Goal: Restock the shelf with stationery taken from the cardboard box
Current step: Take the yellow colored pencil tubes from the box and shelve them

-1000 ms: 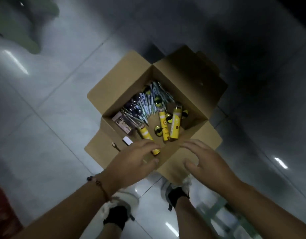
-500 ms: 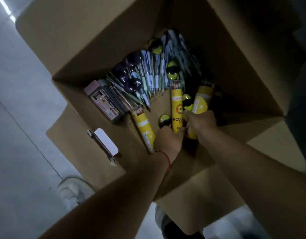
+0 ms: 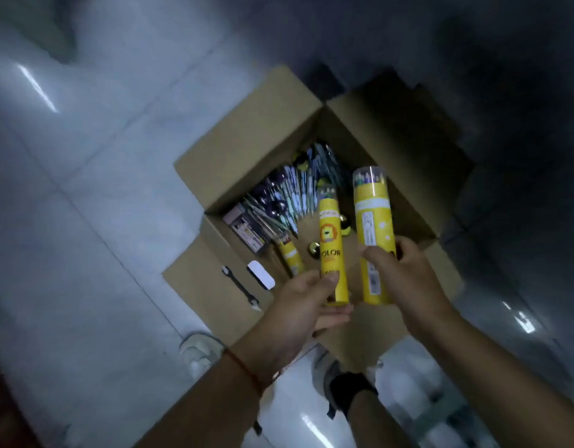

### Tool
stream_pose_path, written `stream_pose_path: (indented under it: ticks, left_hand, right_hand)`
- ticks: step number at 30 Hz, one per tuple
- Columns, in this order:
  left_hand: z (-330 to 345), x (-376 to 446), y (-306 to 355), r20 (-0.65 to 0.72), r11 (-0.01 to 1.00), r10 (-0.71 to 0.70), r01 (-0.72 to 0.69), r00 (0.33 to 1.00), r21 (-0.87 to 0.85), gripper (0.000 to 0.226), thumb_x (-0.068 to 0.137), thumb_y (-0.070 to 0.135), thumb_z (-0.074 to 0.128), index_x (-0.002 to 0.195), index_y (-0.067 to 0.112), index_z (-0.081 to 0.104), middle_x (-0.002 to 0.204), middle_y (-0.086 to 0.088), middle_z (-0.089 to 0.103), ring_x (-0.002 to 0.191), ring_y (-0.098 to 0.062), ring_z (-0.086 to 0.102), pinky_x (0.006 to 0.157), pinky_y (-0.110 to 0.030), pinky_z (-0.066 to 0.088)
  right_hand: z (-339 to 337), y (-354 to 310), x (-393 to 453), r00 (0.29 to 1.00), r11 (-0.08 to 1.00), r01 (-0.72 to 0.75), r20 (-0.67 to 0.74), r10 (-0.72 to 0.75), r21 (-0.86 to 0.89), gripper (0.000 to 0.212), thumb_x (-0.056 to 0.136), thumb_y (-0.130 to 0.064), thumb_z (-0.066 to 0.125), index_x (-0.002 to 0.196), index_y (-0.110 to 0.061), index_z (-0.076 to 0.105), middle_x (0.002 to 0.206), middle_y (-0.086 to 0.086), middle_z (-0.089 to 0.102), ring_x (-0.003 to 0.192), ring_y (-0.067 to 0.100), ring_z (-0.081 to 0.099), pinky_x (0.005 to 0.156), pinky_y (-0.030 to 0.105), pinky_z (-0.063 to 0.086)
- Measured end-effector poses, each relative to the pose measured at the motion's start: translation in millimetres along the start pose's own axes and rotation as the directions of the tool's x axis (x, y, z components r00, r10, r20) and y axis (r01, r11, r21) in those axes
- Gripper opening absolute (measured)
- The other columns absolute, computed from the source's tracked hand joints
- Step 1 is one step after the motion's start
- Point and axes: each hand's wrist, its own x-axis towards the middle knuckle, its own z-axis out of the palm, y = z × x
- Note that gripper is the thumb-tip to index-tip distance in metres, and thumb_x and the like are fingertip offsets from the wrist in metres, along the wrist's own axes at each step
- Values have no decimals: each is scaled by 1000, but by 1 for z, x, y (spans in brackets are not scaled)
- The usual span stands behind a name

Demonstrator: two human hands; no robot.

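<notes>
We look down into the open cardboard box (image 3: 247,150) on the grey tiled floor (image 3: 85,189), all four flaps folded out. Inside lie a fan of pens (image 3: 298,192) toward the far corner, a flat dark packet (image 3: 247,232) by the left wall, a third yellow tube (image 3: 290,257) lying near the front, and a few small yellow-and-black round items (image 3: 314,248) on the bare bottom. Our left hand (image 3: 306,305) grips the slim yellow tube (image 3: 331,250), thumb across its lower end, fingers beneath. Our right hand (image 3: 405,273) wraps round the lower half of the wide yellow tube (image 3: 373,221). Both tubes stand upright above the box's near edge, side by side, not touching. On the near-left flap rest a black craft knife (image 3: 240,287) and a small white block (image 3: 261,274). Floor lies open left of the box; our shoes (image 3: 198,350) stand just below the front flap.
</notes>
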Motion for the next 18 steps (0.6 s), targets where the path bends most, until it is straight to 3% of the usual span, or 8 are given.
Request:
stream_pose_path:
  ticks: [4, 7, 9, 11, 15, 18]
  left_hand:
    - [7, -161, 57, 91, 991, 87, -95, 992, 91, 27, 95, 14, 61, 119, 8, 54, 109, -18, 69, 92, -32, 72, 72, -34, 58]
    - [15, -297, 109, 184, 970, 144, -176, 972, 170, 47, 90, 2, 65, 129, 23, 47, 108, -13, 71, 95, -36, 71, 71, -37, 58]
    - [19, -378, 136, 265, 941, 202, -262, 943, 216, 62, 83, 2, 68, 133, 30, 44, 111, -16, 69, 97, -37, 70, 76, -41, 58]
    - [19, -463, 160, 277, 905, 289, -355, 917, 232, 69, 72, 2, 66, 133, 24, 45, 106, -19, 67, 92, -34, 69, 78, -41, 58]
    - [12, -599, 192, 246, 794, 510, -561, 825, 235, 59, 61, 0, 56, 119, 12, 49, 83, -11, 60, 72, -24, 64, 61, -29, 52]
    - [2, -668, 193, 205, 740, 627, -657, 751, 145, 46, 68, 11, 67, 111, 9, 51, 79, -13, 54, 62, -24, 55, 58, -34, 50]
  right_hand:
    - [-43, -87, -138, 993, 995, 94, 69, -96, 25, 33, 81, -28, 75, 107, -28, 55, 94, -4, 65, 79, 9, 64, 61, 27, 47]
    - [-77, -155, -257, 980, 987, 155, 119, -158, 35, 49, 75, -31, 82, 112, -29, 52, 97, -7, 66, 71, -2, 65, 54, 12, 45]
    - [-93, -197, -333, 963, 976, 215, 160, -218, 32, 65, 64, -45, 85, 117, -32, 49, 102, -8, 66, 75, -2, 66, 61, 17, 49]
    - [-107, -236, -411, 944, 958, 283, 160, -287, 53, 70, 56, -54, 80, 116, -35, 49, 104, -8, 66, 82, 2, 68, 71, 28, 54]
    - [-107, -283, -533, 864, 878, 454, 165, -475, 149, 57, 62, -71, 64, 113, -49, 51, 105, -7, 68, 91, 13, 68, 83, 41, 55]
    - [-94, -299, -587, 815, 810, 490, 159, -557, 323, 34, 83, -66, 56, 112, -48, 59, 105, -9, 72, 87, 7, 69, 83, 35, 56]
